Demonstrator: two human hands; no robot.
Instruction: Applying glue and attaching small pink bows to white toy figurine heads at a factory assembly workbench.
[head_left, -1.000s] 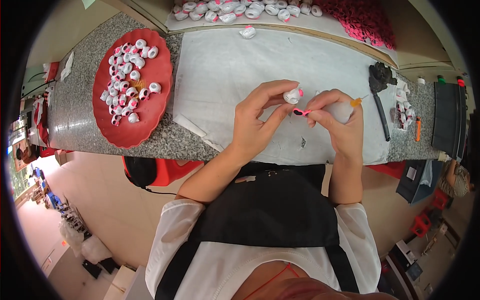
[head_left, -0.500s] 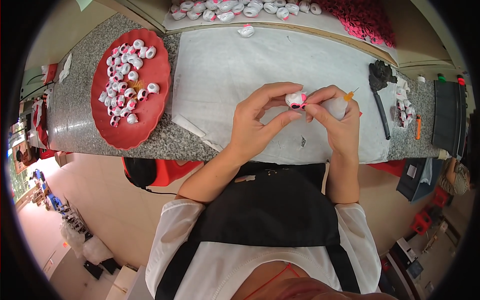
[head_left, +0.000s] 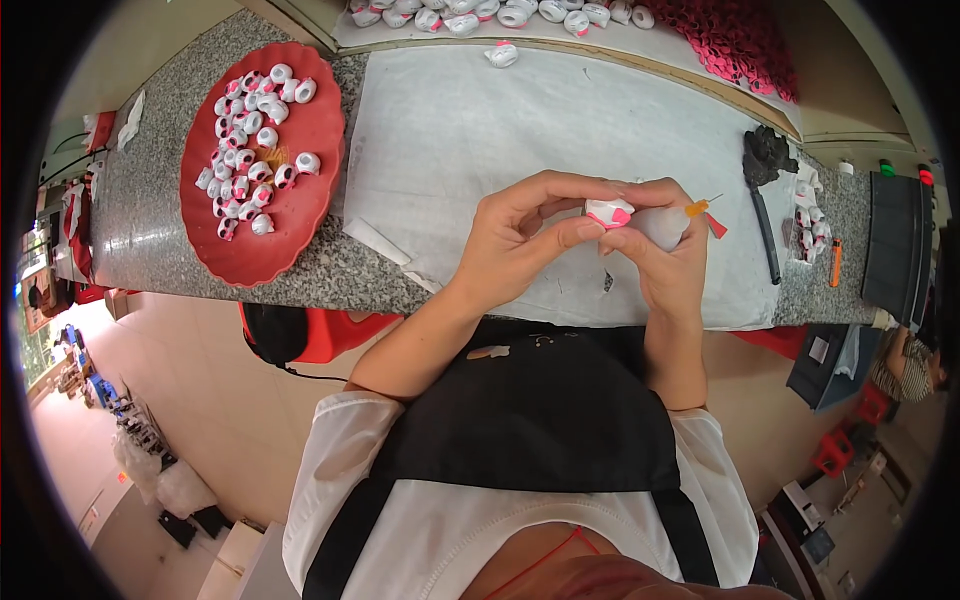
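Between the fingers of both hands, above the white sheet, is a small round white-and-pink piece. My left hand pinches it from the left with thumb and fingers. My right hand has its thumb and fingertips on the right side of the piece. In that same hand sits a translucent squeeze bottle with an orange tip and a thin needle, pointing up and right, away from the piece. The underside of the piece is hidden by my fingers.
A red scalloped tray with several like pieces stands on the granite counter at left. White pieces and a pink heap lie on the shelf behind. At right are a black-wrapped tool and an orange lighter.
The piece has been turned between my fingers, so its pink patch now faces differently and the black spot no longer shows. Both hands have come closer together around it.
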